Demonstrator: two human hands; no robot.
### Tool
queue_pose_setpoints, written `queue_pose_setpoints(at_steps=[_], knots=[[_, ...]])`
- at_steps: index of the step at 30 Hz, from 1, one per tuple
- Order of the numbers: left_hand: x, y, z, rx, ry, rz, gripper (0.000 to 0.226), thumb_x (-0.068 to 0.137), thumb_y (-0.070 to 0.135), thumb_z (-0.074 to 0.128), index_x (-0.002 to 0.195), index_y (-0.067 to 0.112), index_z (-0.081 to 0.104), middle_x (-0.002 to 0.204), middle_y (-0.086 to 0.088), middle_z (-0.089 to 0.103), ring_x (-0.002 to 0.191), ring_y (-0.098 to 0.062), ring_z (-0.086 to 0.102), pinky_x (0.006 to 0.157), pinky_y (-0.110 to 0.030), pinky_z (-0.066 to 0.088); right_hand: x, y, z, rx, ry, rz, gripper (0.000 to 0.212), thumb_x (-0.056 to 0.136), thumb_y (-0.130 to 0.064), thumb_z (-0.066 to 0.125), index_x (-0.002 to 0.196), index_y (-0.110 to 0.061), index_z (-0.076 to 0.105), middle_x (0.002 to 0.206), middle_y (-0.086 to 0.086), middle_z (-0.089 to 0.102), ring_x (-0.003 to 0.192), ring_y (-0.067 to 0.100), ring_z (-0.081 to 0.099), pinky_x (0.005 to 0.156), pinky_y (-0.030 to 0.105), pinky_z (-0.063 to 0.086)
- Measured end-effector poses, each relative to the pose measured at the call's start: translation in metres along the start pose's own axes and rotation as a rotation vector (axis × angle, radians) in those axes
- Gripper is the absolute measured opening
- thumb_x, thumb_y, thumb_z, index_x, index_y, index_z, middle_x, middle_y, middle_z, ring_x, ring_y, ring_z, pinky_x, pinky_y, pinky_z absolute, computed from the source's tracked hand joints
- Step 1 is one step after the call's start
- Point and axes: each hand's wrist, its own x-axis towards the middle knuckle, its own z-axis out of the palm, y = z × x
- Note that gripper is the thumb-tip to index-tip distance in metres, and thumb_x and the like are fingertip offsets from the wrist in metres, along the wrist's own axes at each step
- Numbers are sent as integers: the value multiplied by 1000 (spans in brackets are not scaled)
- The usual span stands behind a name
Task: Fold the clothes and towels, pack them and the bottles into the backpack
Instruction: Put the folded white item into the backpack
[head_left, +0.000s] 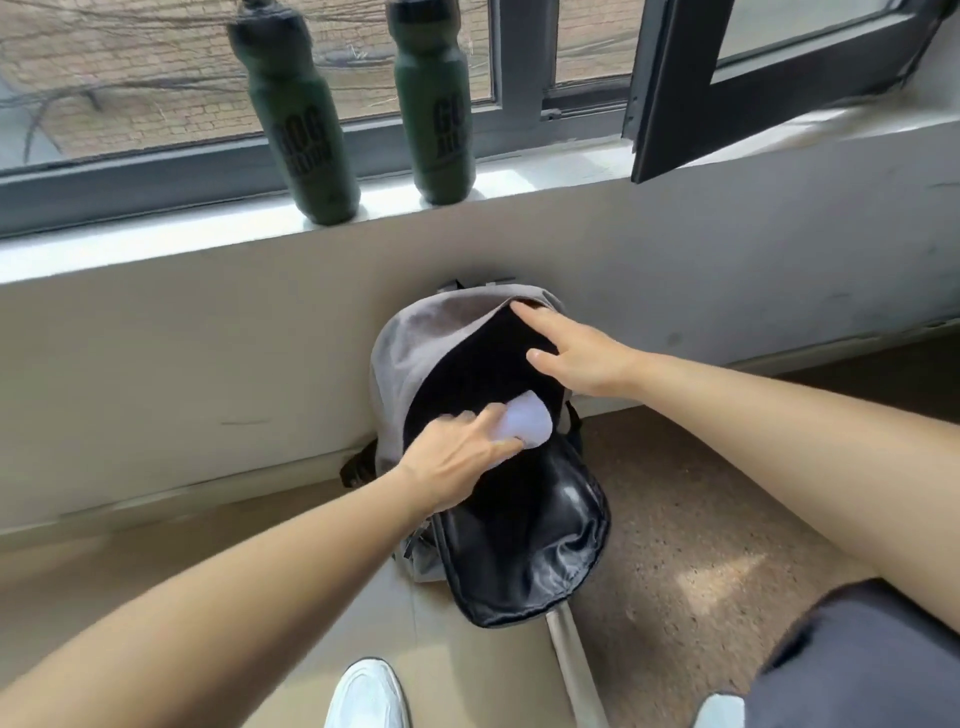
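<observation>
A grey backpack leans against the wall below the window, its main compartment unzipped and its black-lined front flap hanging forward. My left hand holds a folded white cloth at the mouth of the opening, thumb and fingers pinching its near edge. My right hand reaches to the far rim of the opening with straight fingers, the fingertip touching the rim. Two dark green bottles stand upright on the sill, one at the left and one to its right.
The white window sill runs across above the backpack. A dark window sash swings inward at the upper right. My white shoes and dark shorts are at the bottom. Beige floor lies on both sides of the bag.
</observation>
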Motion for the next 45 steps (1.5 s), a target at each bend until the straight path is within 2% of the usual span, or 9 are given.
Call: queue_pose_setpoints(at_steps=[6, 10, 16, 21, 24, 28, 37, 41, 45], knots=[[32, 14, 68, -312, -122, -291, 60, 101, 46, 41, 157, 27, 30, 160, -5, 33, 135, -39, 44, 107, -45, 35, 1, 6, -2, -5, 29, -17, 66, 106, -27, 46, 162, -29, 12, 169, -5, 13, 155, 12, 11, 123, 28, 14], [31, 19, 88, -389, -299, -357, 68, 96, 15, 54, 159, 24, 31, 167, 1, 25, 145, -32, 39, 114, -36, 32, 4, 3, -9, 16, 61, 2, 67, 105, -27, 47, 162, -27, 12, 169, -4, 13, 155, 13, 14, 124, 30, 15], [39, -1, 85, -368, -412, -411, 49, 89, 13, 63, 138, 14, 56, 158, -3, 35, 124, -34, 57, 97, -35, 45, 12, -4, -13, 0, 125, -2, 68, 104, -26, 48, 162, -25, 12, 170, -3, 8, 156, 14, 8, 125, 29, 11], [39, -6, 83, -332, -62, -461, 33, 93, 7, 54, 125, 15, 51, 148, -6, 31, 118, -31, 47, 79, -39, 41, 13, -7, -6, -37, 99, -32, 69, 103, -26, 49, 161, -35, 13, 170, -5, 4, 156, 14, 9, 123, 29, 13], [41, -17, 93, -291, 72, -467, 46, 103, 17, 46, 148, 13, 40, 166, -6, 19, 147, -29, 27, 110, -32, 33, 13, -11, -7, -21, 95, -45, 68, 103, -29, 48, 161, -36, 14, 170, -7, 4, 156, 12, 9, 121, 27, 12], [46, -13, 113, -344, -191, -387, 58, 102, 23, 48, 159, 23, 35, 170, -4, 17, 156, -27, 16, 128, -37, 11, 16, -16, -5, -2, 73, -68, 68, 103, -31, 49, 161, -37, 14, 170, -11, 5, 156, 12, 10, 121, 26, 13], [53, -8, 60, -351, -284, -254, 36, 94, 21, 52, 126, 26, 67, 166, -1, 31, 154, -26, 21, 123, -36, 18, -6, -16, -11, -42, -3, -69, 65, 101, -27, 53, 160, -34, 25, 168, -9, 18, 153, 13, 21, 124, 31, 20], [42, 9, 14, -391, -219, -60, 29, 92, 15, 53, 112, 25, 72, 132, 3, 61, 125, -24, 55, 90, -27, 45, -48, -8, -20, -41, -55, -15, 60, 101, -23, 55, 155, -37, 35, 161, -8, 36, 136, 16, 48, 113, 31, 38], [33, 41, -43, -293, -51, 141, 27, 93, 19, 53, 112, 27, 70, 116, 6, 67, 113, -20, 61, 81, -34, 50, -110, 8, -37, -117, -127, 78, 45, 100, -28, 58, 145, -32, 52, 136, -7, 63, 108, 3, 57, 94, 23, 43]])
